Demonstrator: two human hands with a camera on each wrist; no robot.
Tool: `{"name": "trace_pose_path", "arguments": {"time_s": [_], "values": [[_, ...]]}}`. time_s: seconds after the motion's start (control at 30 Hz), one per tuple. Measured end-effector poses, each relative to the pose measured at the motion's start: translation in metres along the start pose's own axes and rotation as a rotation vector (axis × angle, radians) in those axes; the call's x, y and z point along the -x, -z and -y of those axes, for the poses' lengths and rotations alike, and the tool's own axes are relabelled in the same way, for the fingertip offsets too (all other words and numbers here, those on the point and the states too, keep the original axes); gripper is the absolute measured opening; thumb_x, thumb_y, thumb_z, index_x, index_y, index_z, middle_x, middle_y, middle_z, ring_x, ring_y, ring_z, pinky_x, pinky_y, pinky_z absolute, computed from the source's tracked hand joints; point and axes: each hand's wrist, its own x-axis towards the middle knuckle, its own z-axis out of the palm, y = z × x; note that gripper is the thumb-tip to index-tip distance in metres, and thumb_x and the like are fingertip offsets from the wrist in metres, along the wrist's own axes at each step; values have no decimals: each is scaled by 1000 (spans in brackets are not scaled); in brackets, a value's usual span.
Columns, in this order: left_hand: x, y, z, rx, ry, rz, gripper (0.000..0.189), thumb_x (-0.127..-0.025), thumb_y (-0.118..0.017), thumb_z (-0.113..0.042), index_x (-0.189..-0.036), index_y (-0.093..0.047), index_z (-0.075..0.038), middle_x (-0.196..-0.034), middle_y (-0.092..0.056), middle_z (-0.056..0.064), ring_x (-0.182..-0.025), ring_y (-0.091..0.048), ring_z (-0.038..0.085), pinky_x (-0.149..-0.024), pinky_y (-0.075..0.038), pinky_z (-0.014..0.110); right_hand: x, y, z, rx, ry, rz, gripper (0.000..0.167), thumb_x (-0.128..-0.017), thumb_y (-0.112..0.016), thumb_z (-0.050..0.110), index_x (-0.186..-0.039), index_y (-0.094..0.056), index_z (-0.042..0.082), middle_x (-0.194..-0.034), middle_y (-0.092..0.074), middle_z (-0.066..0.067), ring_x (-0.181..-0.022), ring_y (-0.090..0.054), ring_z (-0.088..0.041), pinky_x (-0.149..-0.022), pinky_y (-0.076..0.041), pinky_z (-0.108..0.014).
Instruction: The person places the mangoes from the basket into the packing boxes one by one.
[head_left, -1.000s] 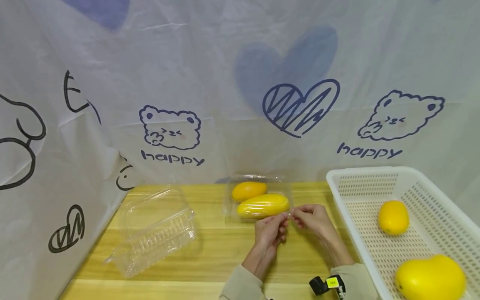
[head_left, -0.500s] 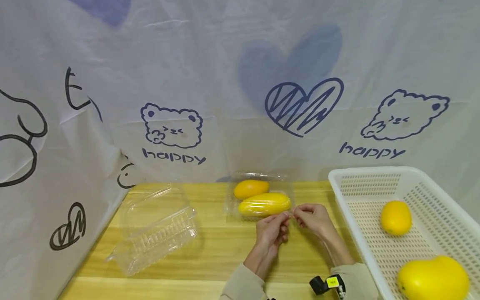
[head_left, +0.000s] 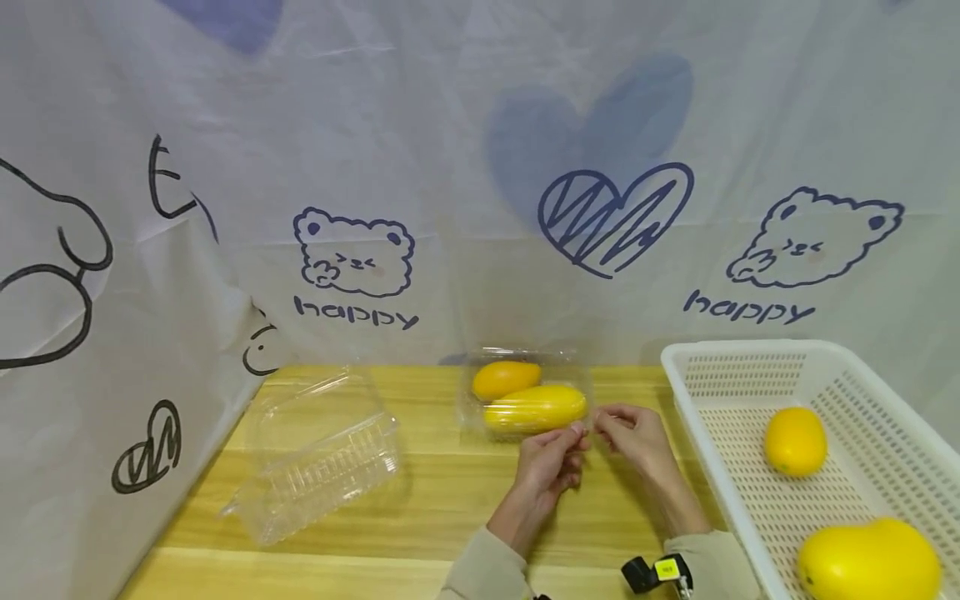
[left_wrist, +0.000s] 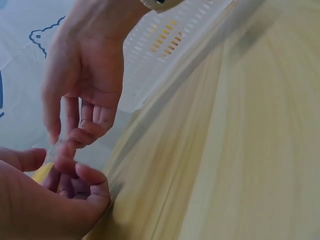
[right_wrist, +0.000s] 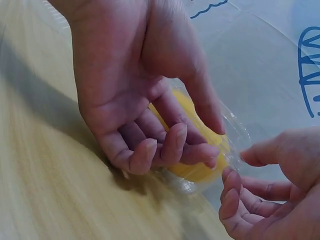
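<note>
A clear plastic clamshell box (head_left: 468,412) stands at the back of the table, with its lid lying over an orange mango-like fruit (head_left: 506,380) and a longer yellow fruit (head_left: 536,408). My left hand (head_left: 546,467) is at the box's near right corner. Its thumb and index tips are slightly apart beside the clear rim, the other fingers loosely bent. Just to the right, my right hand (head_left: 637,437) has its thumb and index parted close to the same corner. In the right wrist view, the clear plastic (right_wrist: 240,130) shows behind the fingertips of both hands.
A second clear clamshell (head_left: 322,475) lies open on the left of the wooden table (head_left: 420,533). To the right stands a white slotted basket (head_left: 720,483) with an orange-yellow fruit (head_left: 797,442) and a large yellow fruit (head_left: 870,560). A printed cloth (head_left: 480,275) hangs behind.
Earlier, both hands pinched the box's near right corner. The fingertips have since parted, and the right hand has drawn slightly away. The fruits and basket stay in place; the head view shifts a little.
</note>
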Motion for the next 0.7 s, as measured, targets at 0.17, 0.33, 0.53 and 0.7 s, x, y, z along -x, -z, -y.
{"name": "trace_pose_path", "arguments": {"time_s": [0.17,0.33,0.53,0.7], "values": [[7,7,-5,-58,-30,37,24,-97,-67,-9,-112,-70,11,-76,-70,0,-55,-51,5,-48,-42,20,1,0,1,71,57,-36,34,-100,-64,13,-123,-65,-12,-100,-72,-19,-80,-67,-17,-69,-56,-26],[21,19,-20,-142,-95,46,23,-97,-63,-4,-114,-68,11,-79,-68,3,-59,-50,8,-50,-42,20,1,-1,3,101,84,-54,34,-100,-62,12,-126,-64,-10,-104,-71,-23,-85,-70,-25,-72,-57,-27],[44,41,-46,-435,-297,78,21,-98,-63,-8,-113,-70,5,-95,-70,12,-72,-57,15,-61,-46,26,0,-4,2,88,70,5,44,-103,-57,12,-141,-52,-10,-122,-62,-28,-101,-69,-36,-81,-59,-37],[55,55,-64,-614,-452,79,19,-100,-62,-8,-112,-71,3,-108,-71,17,-88,-61,17,-72,-49,25,-5,-10,4,35,63,27,48,-104,-51,11,-147,-44,-10,-130,-56,-31,-105,-65,-37,-83,-58,-37]]}}
